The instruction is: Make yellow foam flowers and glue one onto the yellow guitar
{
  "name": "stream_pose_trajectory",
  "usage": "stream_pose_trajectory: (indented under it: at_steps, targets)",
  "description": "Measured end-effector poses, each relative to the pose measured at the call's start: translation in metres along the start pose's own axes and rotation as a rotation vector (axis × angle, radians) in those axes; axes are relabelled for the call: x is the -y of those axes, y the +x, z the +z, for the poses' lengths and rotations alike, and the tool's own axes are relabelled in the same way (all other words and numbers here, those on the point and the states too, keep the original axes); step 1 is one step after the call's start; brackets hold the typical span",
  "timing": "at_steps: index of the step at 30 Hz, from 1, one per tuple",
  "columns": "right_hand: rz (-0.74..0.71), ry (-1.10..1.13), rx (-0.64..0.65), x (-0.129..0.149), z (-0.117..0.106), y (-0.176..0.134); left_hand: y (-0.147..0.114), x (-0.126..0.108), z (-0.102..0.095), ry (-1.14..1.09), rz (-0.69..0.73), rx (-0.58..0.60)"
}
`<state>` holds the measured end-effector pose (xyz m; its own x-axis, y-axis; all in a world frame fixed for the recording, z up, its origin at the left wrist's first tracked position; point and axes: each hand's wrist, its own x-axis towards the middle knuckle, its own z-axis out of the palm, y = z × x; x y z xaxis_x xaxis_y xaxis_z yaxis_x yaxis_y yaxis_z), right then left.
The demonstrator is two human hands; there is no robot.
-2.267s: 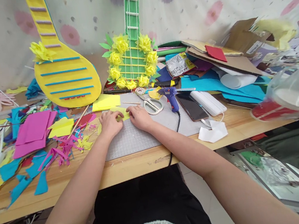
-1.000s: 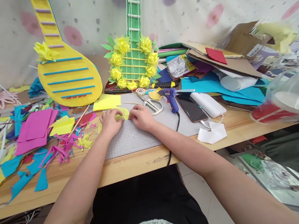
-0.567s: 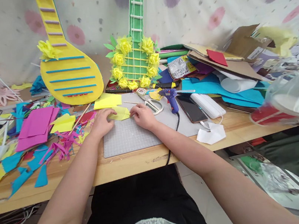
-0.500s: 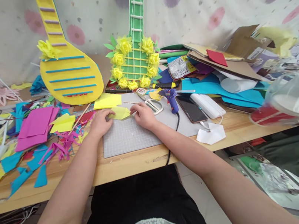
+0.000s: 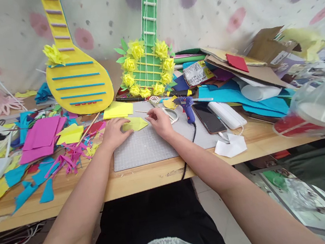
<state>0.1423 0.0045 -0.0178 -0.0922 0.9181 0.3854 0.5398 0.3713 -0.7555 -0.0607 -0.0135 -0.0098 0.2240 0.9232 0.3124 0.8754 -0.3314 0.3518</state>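
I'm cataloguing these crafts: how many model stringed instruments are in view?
2: a yellow lute at back left, and a green flower-trimmed one to its right. Clutter could hide others.

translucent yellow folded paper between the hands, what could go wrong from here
The translucent yellow folded paper might shift, since only the bare left hand clearly touches it. The bare right hand could bump the white-handled scissors close behind it. The right forearm crosses the thin black cord, so a sweep could tug the purple pistol-shaped glue gun.
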Motion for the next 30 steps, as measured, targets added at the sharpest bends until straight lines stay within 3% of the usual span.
stream_pose_trajectory:
  at_steps: [3, 7, 11, 16, 22, 26, 30]
  targets:
    - [0.109, 0.173, 0.032, -0.001, -0.001, 0.002, 0.001, 0.002, 0.0, -0.026, 0.019, 0.011]
    - [0.192, 0.303, 0.07, 0.001, -0.003, 0.0, 0.002, 0.004, 0.001, -0.046, -0.06, -0.1]
    - [0.103, 0.141, 0.064, -0.001, -0.002, -0.001, 0.001, -0.002, -0.001, -0.035, -0.09, -0.199]
    - [-0.035, -0.052, 0.075, -0.006, 0.001, -0.001, 0.0, -0.02, 0.003, 0.003, -0.083, -0.215]
    - [-0.184, -0.199, 0.195, -0.002, 0.002, -0.004, 0.002, -0.024, 0.009, -0.046, -0.184, -0.077]
    - [-0.344, -0.308, 0.282, 0.001, 0.006, -0.006, 0.001, -0.018, 0.009, -0.05, -0.14, 0.022]
    - [-0.335, -0.427, 0.263, 0.003, 0.012, -0.003, 0.001, -0.012, 0.01, -0.035, -0.086, 0.049]
